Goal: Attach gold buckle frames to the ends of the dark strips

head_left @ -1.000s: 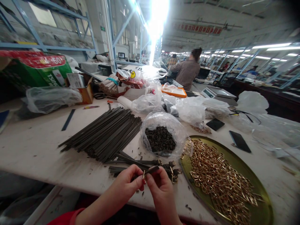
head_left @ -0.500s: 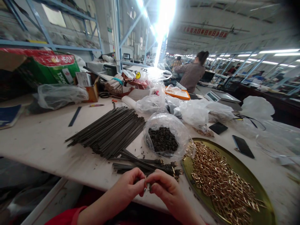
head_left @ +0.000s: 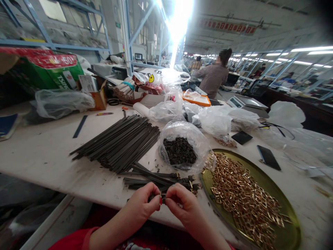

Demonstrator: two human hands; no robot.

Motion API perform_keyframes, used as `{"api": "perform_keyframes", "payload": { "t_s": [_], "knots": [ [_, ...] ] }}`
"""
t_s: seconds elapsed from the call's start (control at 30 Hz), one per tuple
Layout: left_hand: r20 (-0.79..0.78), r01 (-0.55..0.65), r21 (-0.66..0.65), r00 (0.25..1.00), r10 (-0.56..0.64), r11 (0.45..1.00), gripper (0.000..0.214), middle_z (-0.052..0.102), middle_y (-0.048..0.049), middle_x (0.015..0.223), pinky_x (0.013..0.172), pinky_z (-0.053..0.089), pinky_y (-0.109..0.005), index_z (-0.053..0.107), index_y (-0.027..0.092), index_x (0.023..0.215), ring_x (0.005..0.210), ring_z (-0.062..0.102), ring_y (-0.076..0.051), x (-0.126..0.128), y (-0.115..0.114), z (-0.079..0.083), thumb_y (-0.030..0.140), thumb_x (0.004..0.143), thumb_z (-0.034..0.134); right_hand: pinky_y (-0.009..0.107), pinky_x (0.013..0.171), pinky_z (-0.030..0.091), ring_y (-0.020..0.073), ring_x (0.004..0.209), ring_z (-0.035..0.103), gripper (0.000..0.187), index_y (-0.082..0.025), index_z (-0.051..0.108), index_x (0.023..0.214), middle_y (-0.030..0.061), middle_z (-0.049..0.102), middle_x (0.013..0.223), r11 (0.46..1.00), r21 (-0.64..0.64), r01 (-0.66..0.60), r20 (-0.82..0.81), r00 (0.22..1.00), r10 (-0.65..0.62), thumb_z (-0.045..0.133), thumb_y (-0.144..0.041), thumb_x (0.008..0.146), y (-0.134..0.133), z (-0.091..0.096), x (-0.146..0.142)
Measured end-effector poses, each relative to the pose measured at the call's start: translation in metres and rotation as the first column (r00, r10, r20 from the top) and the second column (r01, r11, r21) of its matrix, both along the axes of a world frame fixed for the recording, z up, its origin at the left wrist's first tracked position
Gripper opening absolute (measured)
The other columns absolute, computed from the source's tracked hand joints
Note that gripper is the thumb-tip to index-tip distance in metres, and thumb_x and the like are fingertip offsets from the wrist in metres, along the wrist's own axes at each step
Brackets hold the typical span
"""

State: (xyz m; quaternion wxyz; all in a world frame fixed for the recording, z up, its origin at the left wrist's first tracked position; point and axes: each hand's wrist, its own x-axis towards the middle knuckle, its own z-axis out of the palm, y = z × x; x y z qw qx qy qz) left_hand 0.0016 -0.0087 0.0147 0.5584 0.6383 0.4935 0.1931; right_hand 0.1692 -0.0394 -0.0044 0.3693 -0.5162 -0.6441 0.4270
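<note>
At the table's near edge, my left hand (head_left: 146,200) pinches a small gold buckle (head_left: 160,198) between thumb and forefinger. My right hand (head_left: 183,202) is closed on a short dark strip (head_left: 163,199) that meets the buckle; most of it is hidden by the fingers. Just beyond both hands lie several dark straps with gold buckles (head_left: 191,184). Farther off is a large pile of plain dark straps (head_left: 117,142). A clear plastic bag (head_left: 204,152) holds many small black loops (head_left: 179,152). Right of my hands, a gold-coloured round tray (head_left: 292,215) carries a heap of gold buckles (head_left: 247,194).
A phone (head_left: 268,157) and a black flat square (head_left: 241,137) lie at the right. Plastic bags (head_left: 215,119), an orange tray (head_left: 196,99) and a scale (head_left: 247,105) stand behind. At left are a pen (head_left: 104,114) and a carton (head_left: 100,97). A co-worker (head_left: 213,78) is at the back.
My fingertips have shifted their hold, and the dark strip now bridges the gap between my hands at the buckle. The camera view has tilted slightly.
</note>
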Motion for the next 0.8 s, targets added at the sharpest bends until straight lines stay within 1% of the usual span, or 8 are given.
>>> {"api": "perform_keyframes", "payload": {
  "t_s": [0.17, 0.3, 0.4, 0.5, 0.57, 0.7, 0.77, 0.8],
  "knots": [
    [0.029, -0.025, 0.047, 0.999, 0.023, 0.999, 0.019, 0.057, -0.0008, 0.072, 0.067, 0.038, -0.028, 0.05, 0.017, 0.075, 0.071, 0.051, -0.018, 0.003, 0.0, -0.006, 0.034, 0.079, 0.044, 0.022, 0.061, 0.04, 0.0118, 0.067, 0.05, 0.006, -0.019, 0.054, 0.075, -0.0007, 0.052, 0.074, 0.981, 0.122, 0.148, 0.025, 0.988, -0.152, 0.053, -0.014, 0.078, 0.0, -0.016, -0.01],
    [0.052, -0.061, 0.05, 0.997, 0.058, 0.997, 0.021, 0.058, -0.0019, 0.077, 0.066, 0.039, -0.028, 0.053, 0.016, 0.082, 0.072, 0.052, -0.017, 0.005, -0.001, -0.01, 0.035, 0.082, 0.042, 0.024, 0.061, 0.043, 0.0128, 0.066, 0.053, 0.003, -0.02, 0.055, 0.08, 0.0002, 0.054, 0.074, 0.928, 0.23, 0.292, 0.029, 0.951, -0.307, 0.055, -0.017, 0.079, -0.002, -0.024, -0.018],
    [0.092, -0.102, 0.017, 0.991, 0.1, 0.995, 0.023, 0.057, -0.0005, 0.074, 0.06, 0.039, -0.026, 0.054, 0.016, 0.085, 0.066, 0.05, -0.016, 0.004, -0.002, -0.015, 0.038, 0.08, 0.047, 0.024, 0.061, 0.045, 0.0137, 0.068, 0.056, 0.005, -0.021, 0.057, 0.082, 0.0011, 0.057, 0.075, 0.899, 0.333, 0.285, 0.063, 0.944, -0.323, 0.053, -0.019, 0.082, -0.005, -0.022, -0.025],
    [0.138, -0.158, 0.001, 0.978, 0.156, 0.987, 0.03, 0.055, 0.0008, 0.071, 0.052, 0.035, -0.024, 0.052, 0.016, 0.091, 0.056, 0.045, -0.013, 0.002, -0.003, -0.019, 0.044, 0.08, 0.049, 0.025, 0.069, 0.048, 0.0155, 0.081, 0.059, 0.016, -0.023, 0.057, 0.097, 0.0039, 0.061, 0.087, 0.868, 0.439, 0.232, 0.088, 0.95, -0.299, 0.052, -0.016, 0.083, -0.009, -0.018, -0.03],
    [0.183, -0.164, -0.028, 0.969, 0.166, 0.986, 0.038, 0.055, 0.0007, 0.071, 0.048, 0.033, -0.023, 0.052, 0.015, 0.093, 0.051, 0.042, -0.011, 0.002, -0.005, -0.02, 0.05, 0.081, 0.046, 0.025, 0.071, 0.049, 0.0155, 0.084, 0.06, 0.023, -0.024, 0.056, 0.103, 0.0044, 0.062, 0.091, 0.853, 0.473, 0.218, 0.088, 0.952, -0.292, 0.051, -0.013, 0.083, -0.011, -0.017, -0.032],
    [0.276, -0.135, -0.104, 0.948, 0.159, 0.985, 0.05, 0.055, 0.0001, 0.073, 0.044, 0.029, -0.021, 0.05, 0.014, 0.093, 0.047, 0.036, -0.008, 0.0, -0.009, -0.016, 0.062, 0.078, 0.045, 0.026, 0.07, 0.049, 0.0157, 0.08, 0.06, 0.024, -0.025, 0.06, 0.101, 0.0039, 0.063, 0.086, 0.874, 0.423, 0.24, 0.047, 0.957, -0.285, 0.049, -0.013, 0.083, -0.009, -0.018, -0.031],
    [0.299, -0.126, -0.125, 0.941, 0.158, 0.984, 0.052, 0.055, 0.0001, 0.073, 0.046, 0.03, -0.022, 0.047, 0.015, 0.097, 0.049, 0.038, -0.009, -0.001, -0.011, -0.015, 0.062, 0.077, 0.048, 0.026, 0.069, 0.048, 0.0159, 0.078, 0.06, 0.019, -0.023, 0.062, 0.096, 0.0037, 0.064, 0.083, 0.907, 0.313, 0.282, -0.033, 0.958, -0.286, 0.051, -0.016, 0.082, -0.008, -0.018, -0.029],
    [0.308, -0.121, -0.121, 0.939, 0.153, 0.985, 0.052, 0.055, 0.0003, 0.072, 0.05, 0.032, -0.023, 0.045, 0.015, 0.1, 0.052, 0.041, -0.01, -0.002, -0.012, -0.015, 0.061, 0.077, 0.049, 0.026, 0.068, 0.048, 0.0157, 0.076, 0.06, 0.016, -0.022, 0.062, 0.093, 0.0034, 0.064, 0.082, 0.924, 0.222, 0.312, -0.098, 0.95, -0.297, 0.053, -0.018, 0.081, -0.007, -0.017, -0.029]
  ]
}}
